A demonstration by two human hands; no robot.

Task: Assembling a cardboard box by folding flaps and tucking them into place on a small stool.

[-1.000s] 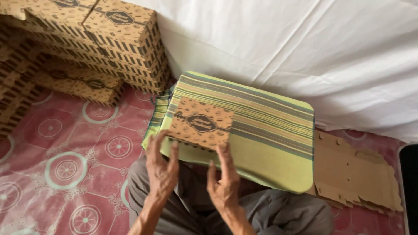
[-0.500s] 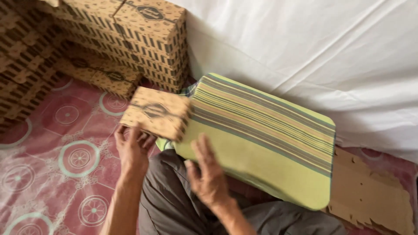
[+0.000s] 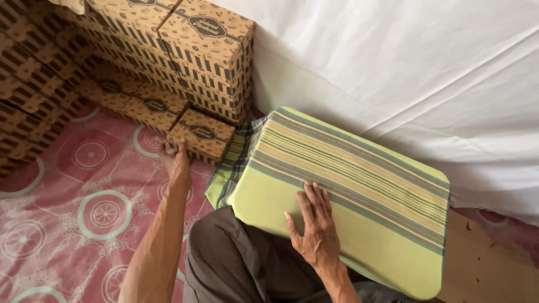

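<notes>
Setting a small patterned box (image 3: 201, 134) on the pink medallion-print floor (image 3: 67, 185).

My left hand (image 3: 177, 160) grips the box's near edge, beside the stacked boxes (image 3: 168, 50); my right hand (image 3: 314, 224) lies flat, fingers spread, holding nothing, on the green striped cushion (image 3: 359, 191) on my lap. White cloth (image 3: 404, 62) drapes behind.

A small box (image 3: 201, 134) sits on the floor mat (image 3: 67, 191), before the stacked boxes (image 3: 168, 50), left of the lap cushion (image 3: 348, 191).
</notes>
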